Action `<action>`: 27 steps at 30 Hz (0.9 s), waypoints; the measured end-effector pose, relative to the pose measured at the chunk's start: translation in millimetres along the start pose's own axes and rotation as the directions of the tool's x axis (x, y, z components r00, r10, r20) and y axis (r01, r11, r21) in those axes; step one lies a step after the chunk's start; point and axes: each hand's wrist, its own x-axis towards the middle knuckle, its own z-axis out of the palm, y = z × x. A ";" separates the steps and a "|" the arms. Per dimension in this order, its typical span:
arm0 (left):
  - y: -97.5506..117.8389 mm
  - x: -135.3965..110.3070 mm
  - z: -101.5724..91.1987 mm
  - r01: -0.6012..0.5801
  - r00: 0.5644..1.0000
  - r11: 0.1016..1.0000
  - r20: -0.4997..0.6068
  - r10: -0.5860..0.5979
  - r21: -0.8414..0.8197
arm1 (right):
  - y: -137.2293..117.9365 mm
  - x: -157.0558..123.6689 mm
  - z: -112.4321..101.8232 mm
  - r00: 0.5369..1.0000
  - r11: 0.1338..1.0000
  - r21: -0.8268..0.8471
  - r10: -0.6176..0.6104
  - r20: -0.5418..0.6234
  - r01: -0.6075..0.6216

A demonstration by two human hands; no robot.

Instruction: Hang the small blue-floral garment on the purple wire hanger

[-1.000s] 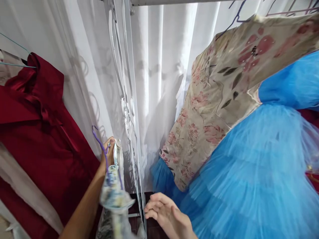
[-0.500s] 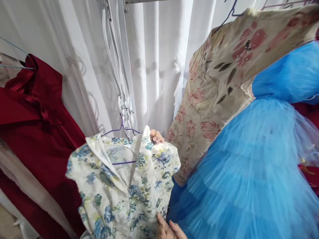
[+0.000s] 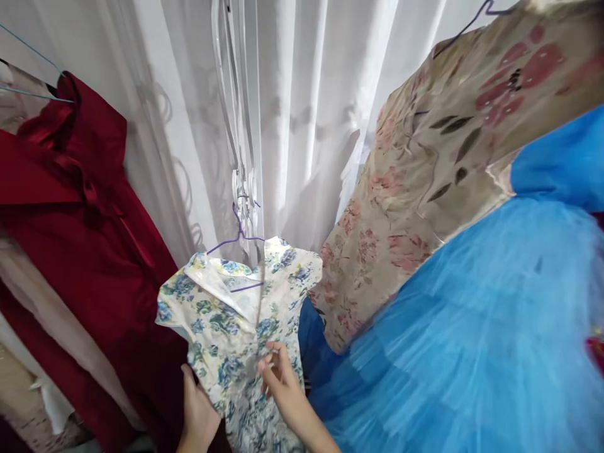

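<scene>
A white dress (image 3: 236, 352) with blue and green flowers hangs from a purple wire hanger (image 3: 240, 233). Its neckline is V-shaped, and gathered cloth shows lower down. My right hand (image 3: 280, 377) is at the front of the bodice, below the neckline, its fingers bent and apart at the fabric. At the dress's left side is my left hand (image 3: 198, 409), thumb stretched upward along the edge. Most of its other fingers are hidden behind the cloth.
Dark red garments (image 3: 94, 207) hang on the left. A beige floral dress (image 3: 401, 214) and a blue tulle dress (image 3: 453, 327) fill the right. White hangers (image 3: 243, 182) dangle from a rail post before a pale curtain (image 3: 306, 107).
A hand has left the dress's right shoulder. My right hand has risen to the middle of the bodice, and my left hand now shows at the left side. The view has shifted slightly.
</scene>
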 end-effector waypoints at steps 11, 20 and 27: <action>22.0 13.4 -10.6 -0.233 0.951 0.901 0.278 0.133 0.367 | -23.8 66.4 21.9 0.989 0.928 -0.344 -0.142 0.039 0.147; 30.5 34.9 -39.1 -0.168 0.986 0.920 0.076 0.151 0.355 | 3.3 81.9 47.2 0.973 0.896 -0.431 -0.184 -0.138 0.108; 19.2 57.7 -54.2 -0.512 0.753 0.611 -0.028 0.658 0.604 | 17.9 64.8 56.3 0.996 0.974 -0.227 0.001 -0.086 -0.020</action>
